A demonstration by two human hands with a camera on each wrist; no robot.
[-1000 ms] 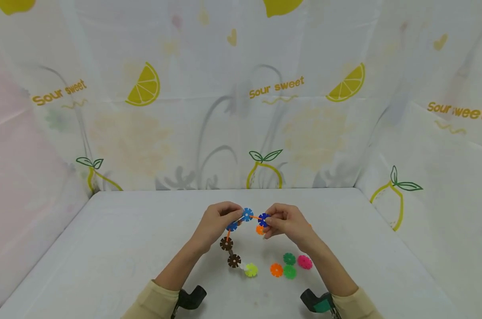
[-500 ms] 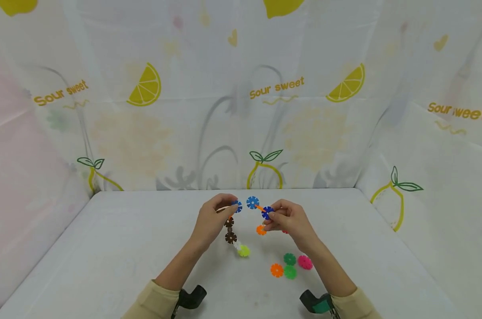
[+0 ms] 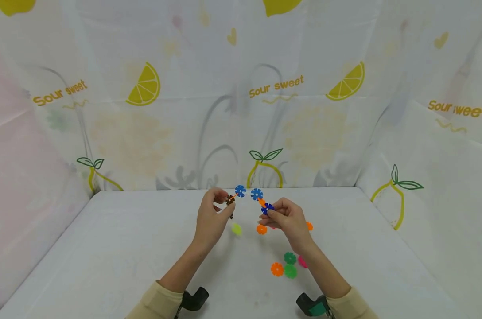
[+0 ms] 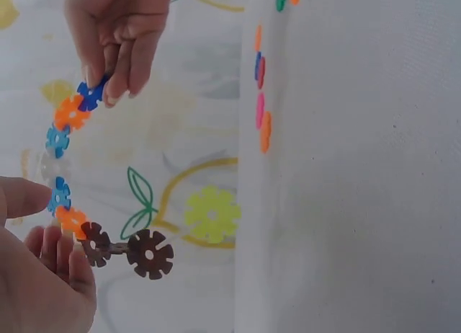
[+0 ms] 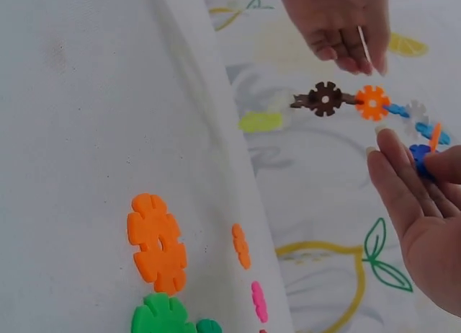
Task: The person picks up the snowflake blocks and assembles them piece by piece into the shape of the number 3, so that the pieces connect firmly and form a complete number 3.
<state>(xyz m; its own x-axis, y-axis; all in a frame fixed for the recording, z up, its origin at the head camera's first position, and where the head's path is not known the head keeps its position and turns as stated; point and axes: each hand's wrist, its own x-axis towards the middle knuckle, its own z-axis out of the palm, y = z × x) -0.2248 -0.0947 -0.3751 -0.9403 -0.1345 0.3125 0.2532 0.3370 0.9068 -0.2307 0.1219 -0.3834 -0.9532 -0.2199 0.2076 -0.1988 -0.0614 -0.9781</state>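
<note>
An arched chain of slotted snowflake discs hangs above the table. My right hand (image 3: 290, 221) pinches its dark blue disc (image 3: 267, 209) at one end between thumb and fingers. From there run an orange disc (image 4: 72, 112), light blue ones (image 4: 57, 140) and a white disc (image 4: 55, 165). Further down come a second orange disc (image 5: 372, 102), brown discs (image 4: 150, 254) and a lime-yellow disc (image 4: 213, 215) at the lowest end. My left hand (image 3: 213, 217) is beside the blue, orange and brown stretch, thumb and fingers spread apart. Light contact there cannot be ruled out.
Loose discs lie on the white table (image 3: 145, 248): an orange disc (image 3: 277, 269), a light green disc (image 3: 290, 271), a dark green disc (image 3: 290, 258), a pink disc (image 3: 303, 262) and others by the right hand. A lemon-print cloth (image 3: 185, 133) stands behind.
The chain has risen and its lime-yellow end has swung up and away from the front. My left hand's fingers have passed from the blue discs toward the brown ones and loosened.
</note>
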